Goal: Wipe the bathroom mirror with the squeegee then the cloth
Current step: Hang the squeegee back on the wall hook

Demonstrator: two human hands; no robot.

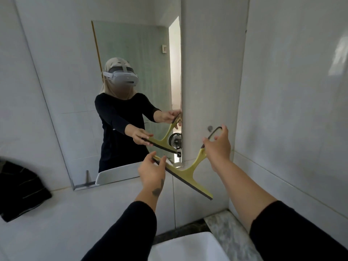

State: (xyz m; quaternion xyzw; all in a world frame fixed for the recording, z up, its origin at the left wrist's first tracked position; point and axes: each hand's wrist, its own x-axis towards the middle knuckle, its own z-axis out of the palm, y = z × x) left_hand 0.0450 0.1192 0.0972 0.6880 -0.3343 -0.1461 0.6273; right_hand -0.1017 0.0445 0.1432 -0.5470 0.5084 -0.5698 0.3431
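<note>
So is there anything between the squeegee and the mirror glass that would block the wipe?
Nothing visible. The squeegee is held by the right hand on its handle and the left hand at the blade end, just in front of the mirror near its lower right corner, with bare glass ahead.

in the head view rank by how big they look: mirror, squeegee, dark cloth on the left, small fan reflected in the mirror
1. mirror, largest by far.
2. squeegee and dark cloth: these look about alike, and the cloth is cut off by the frame edge, so I won't rank them.
3. fan, smallest, seen only as a reflection.
</note>
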